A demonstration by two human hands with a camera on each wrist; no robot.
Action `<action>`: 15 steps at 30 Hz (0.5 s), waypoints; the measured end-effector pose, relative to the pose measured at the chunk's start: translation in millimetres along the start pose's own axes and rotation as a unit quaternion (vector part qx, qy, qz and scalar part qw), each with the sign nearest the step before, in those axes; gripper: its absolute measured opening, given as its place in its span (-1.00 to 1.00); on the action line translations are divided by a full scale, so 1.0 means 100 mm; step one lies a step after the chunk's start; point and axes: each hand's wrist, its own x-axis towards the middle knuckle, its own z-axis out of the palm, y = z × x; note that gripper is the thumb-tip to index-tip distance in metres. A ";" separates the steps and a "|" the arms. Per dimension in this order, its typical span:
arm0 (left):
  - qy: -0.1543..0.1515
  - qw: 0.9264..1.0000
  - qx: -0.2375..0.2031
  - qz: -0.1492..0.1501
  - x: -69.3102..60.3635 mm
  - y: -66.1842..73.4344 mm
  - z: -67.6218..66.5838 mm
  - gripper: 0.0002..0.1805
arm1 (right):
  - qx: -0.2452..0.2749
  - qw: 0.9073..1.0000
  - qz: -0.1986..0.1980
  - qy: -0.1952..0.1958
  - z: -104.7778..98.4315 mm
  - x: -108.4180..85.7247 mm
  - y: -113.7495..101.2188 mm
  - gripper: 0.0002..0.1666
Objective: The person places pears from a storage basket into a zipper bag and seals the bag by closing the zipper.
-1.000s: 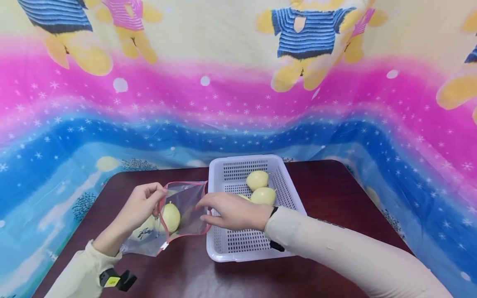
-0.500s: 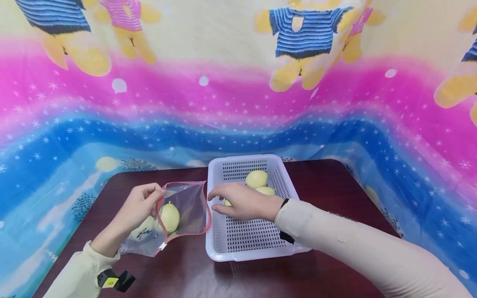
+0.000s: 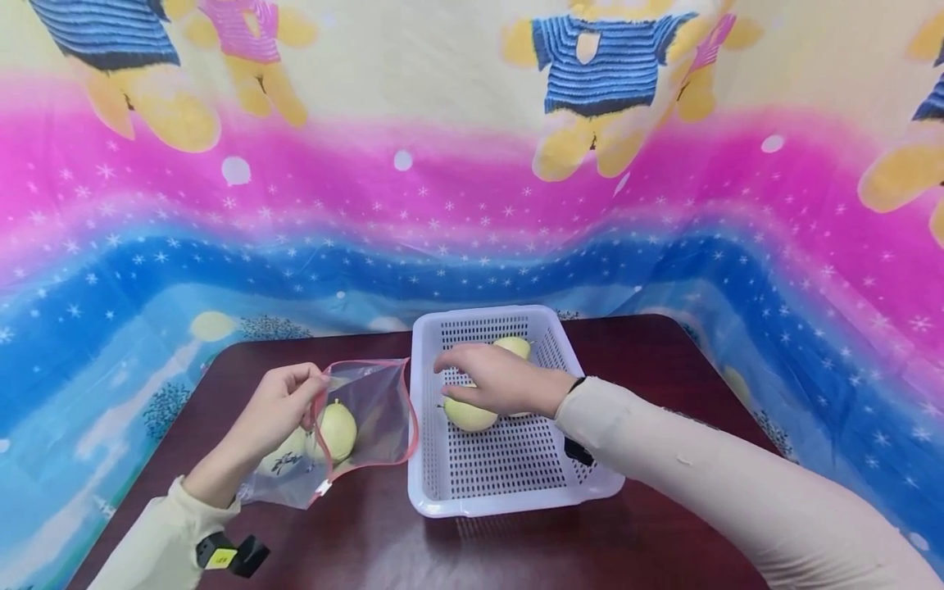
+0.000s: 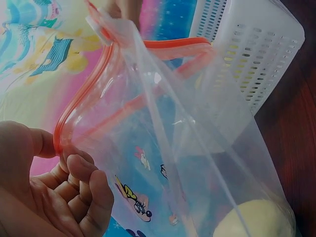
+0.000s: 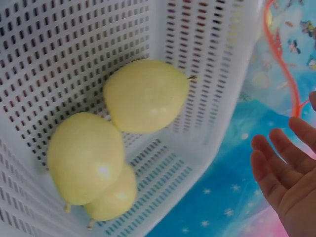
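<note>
My left hand pinches the red-edged rim of a clear zip bag, whose mouth gapes toward the basket. Inside the bag, a pale yellow pear shows, with another pale shape behind the printed plastic. Over a white slotted basket hovers my right hand, fingers loosely bent and holding nothing. Three pears lie in the basket: one sits apart from the overlapping pair, whose upper pear partly covers the lower pear. From the head, my right hand partly hides them.
A dark red-brown table carries the bag and basket. A cartoon-printed cloth hangs around its back and sides. The white zip slider sits at the bag's near corner.
My right hand has moved right from the bag's mouth to above the pears in the basket. The left hand and bag have stayed nearly still.
</note>
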 end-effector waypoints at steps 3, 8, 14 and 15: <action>0.000 1.000 -0.001 0.000 -0.01 -0.01 -0.01 -0.66 | -0.003 1.000 0.024 -0.009 0.05 0.00 0.08 -0.51; 0.007 1.000 0.000 0.007 -0.02 -0.02 -0.02 -0.65 | 0.007 0.998 0.056 -0.014 0.15 0.01 0.21 -0.50; 0.002 1.000 0.000 0.005 -0.01 -0.01 0.00 -0.65 | 0.034 0.995 0.090 -0.017 0.21 0.05 0.33 -0.48; 0.001 1.000 -0.001 0.005 -0.01 -0.01 0.01 -0.65 | 0.036 0.995 0.094 -0.018 0.22 0.05 0.34 -0.47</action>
